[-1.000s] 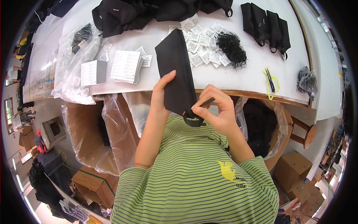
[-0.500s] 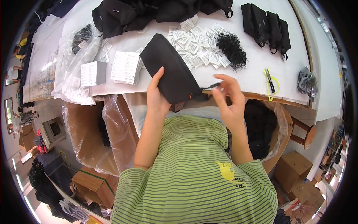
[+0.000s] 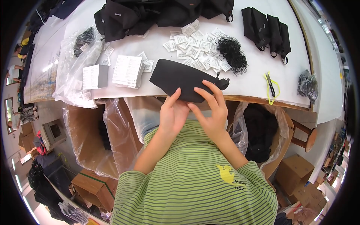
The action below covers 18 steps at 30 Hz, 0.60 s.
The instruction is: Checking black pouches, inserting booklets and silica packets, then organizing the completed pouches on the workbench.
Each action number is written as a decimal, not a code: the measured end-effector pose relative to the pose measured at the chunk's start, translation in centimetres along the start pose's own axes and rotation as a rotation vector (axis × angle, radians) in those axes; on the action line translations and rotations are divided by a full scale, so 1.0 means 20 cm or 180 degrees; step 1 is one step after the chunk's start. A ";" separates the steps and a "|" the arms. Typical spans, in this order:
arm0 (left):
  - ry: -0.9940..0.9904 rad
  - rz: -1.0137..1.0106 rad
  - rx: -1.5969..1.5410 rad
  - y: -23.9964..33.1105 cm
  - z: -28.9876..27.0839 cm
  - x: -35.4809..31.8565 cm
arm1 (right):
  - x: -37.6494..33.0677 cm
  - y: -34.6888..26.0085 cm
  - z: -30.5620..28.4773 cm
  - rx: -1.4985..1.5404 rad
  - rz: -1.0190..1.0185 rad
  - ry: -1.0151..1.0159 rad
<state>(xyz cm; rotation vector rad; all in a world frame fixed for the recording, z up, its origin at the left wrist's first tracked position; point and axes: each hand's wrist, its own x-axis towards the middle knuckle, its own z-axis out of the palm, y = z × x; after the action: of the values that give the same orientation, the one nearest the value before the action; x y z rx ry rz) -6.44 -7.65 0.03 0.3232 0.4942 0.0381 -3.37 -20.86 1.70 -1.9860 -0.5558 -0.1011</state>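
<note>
A black fabric pouch [image 3: 183, 78] lies nearly level over the table's front edge, a short strap loop and zip end [image 3: 222, 80] at its right tip. My left hand [image 3: 174, 114] grips the near side, thumb on top and the other fingers mostly hidden beneath. At the right part of the same side, my right hand [image 3: 212, 108] has its fingertips over the fabric and its thumb by the lower edge. Just behind the pouch are loose white printed tags [image 3: 193, 47] and a tangle of black cords [image 3: 232, 52].
Stacks of white cards [image 3: 127, 71] and a clear plastic bag [image 3: 71, 71] are on the left. More black bags [image 3: 127, 18] line the back, with black pouches [image 3: 264, 30] at back right. Snips [image 3: 270, 85] on a yellow cord lie right. Plastic-lined boxes [image 3: 88, 138] stand below the edge.
The pouch has turned from upright to nearly level and come lower. My right hand has let go of the zip pull and moved left onto the pouch, nearer my left hand.
</note>
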 end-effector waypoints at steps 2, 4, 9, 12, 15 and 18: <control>-0.0151 -0.0074 0.0129 0.02 -0.01 -0.01 | 0.03 0.02 0.00 -0.0252 0.0069 -0.0002; -0.0182 -0.0113 0.0181 0.03 -0.03 -0.01 | 0.04 0.03 0.00 -0.0040 0.0227 -0.0017; -0.0158 -0.0103 0.0667 0.04 -0.09 -0.02 | 0.06 0.13 0.00 0.0979 0.0825 0.0000; 0.0367 0.0696 0.1451 0.07 -0.15 -0.01 | 0.06 0.18 0.00 0.1410 0.1132 0.0015; 0.0857 0.1782 0.2528 0.13 -0.10 -0.01 | 0.06 0.24 -0.04 0.1605 0.1355 0.0072; 0.0180 0.1567 0.3203 0.20 -0.19 0.06 | 0.06 0.25 -0.07 0.1699 0.1515 0.0010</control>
<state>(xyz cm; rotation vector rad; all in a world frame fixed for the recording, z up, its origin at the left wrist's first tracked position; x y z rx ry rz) -6.95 -2.58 -2.39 1.4297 0.4496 0.2810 0.13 -23.55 -1.37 -1.5410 -0.0764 0.3093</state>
